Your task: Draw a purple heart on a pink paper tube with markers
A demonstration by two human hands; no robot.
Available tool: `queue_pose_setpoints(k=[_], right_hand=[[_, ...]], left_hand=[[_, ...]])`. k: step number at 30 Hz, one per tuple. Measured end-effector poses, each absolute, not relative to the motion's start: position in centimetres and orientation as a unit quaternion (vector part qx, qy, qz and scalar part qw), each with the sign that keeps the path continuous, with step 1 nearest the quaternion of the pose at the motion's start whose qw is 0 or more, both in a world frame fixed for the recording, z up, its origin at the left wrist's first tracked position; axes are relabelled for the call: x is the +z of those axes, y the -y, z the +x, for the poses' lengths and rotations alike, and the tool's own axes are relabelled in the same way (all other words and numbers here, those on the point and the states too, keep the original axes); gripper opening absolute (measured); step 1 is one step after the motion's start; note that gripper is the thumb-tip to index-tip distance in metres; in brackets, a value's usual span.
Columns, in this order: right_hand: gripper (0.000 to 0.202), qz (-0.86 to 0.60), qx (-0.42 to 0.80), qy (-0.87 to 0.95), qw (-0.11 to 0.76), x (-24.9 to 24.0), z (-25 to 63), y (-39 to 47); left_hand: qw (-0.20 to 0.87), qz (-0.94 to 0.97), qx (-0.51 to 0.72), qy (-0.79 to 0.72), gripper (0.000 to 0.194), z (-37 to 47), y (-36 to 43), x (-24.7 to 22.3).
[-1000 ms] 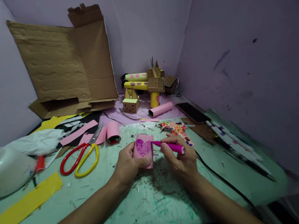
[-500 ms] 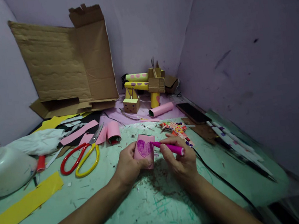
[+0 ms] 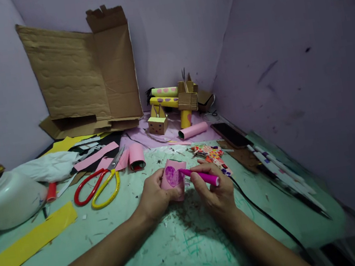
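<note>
My left hand grips a short pink paper-covered tube above the table, thumb along its lower front. A heart in purple-magenta ink is drawn on the tube's face and mostly coloured in. Between the thumb and fingers of my right hand is a magenta felt-tip marker, its tip touching the right side of the heart. Past the tube, a second pink tube stands upright, and another pink tube lies on its side.
Scissors with red and yellow handles lie left, near a yellow strip and a white pot. Cardboard figures and an opened box stand behind. A phone, several markers and a black cable are right.
The view has shifted slightly, so the background sits a little farther right. Both hands keep their hold, and the marker tip stays at the heart's right side.
</note>
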State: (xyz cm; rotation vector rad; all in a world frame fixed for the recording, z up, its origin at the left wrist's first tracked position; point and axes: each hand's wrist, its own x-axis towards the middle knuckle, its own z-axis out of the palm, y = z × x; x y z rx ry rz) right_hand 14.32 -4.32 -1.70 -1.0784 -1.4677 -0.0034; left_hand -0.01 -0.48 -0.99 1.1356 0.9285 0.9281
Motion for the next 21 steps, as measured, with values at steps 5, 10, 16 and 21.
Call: queue_pose_setpoints(k=[5, 10, 16, 21], right_hand=[[0.009, -0.465, -0.004, 0.646, 0.606, -1.67, 14.29, 4.36], [0.008, -0.455, -0.003, 0.663, 0.594, -1.66, 14.21, 4.45], [0.007, -0.441, 0.009, 0.684, 0.581, -2.0, 14.24, 4.44], [0.008, -0.466, -0.011, 0.646, 0.604, -1.86, 14.44, 4.46]], left_hand=[[0.649, 0.493, 0.404, -0.415, 0.043, 0.0, 0.49, -0.98], [0.655, 0.491, 0.395, -0.418, 0.043, -0.06, 0.41, -1.1], [0.662, 0.485, 0.392, -0.416, 0.043, 0.05, 0.4, -1.02], [0.651, 0.49, 0.4, -0.419, 0.041, 0.0, 0.5, -1.06]])
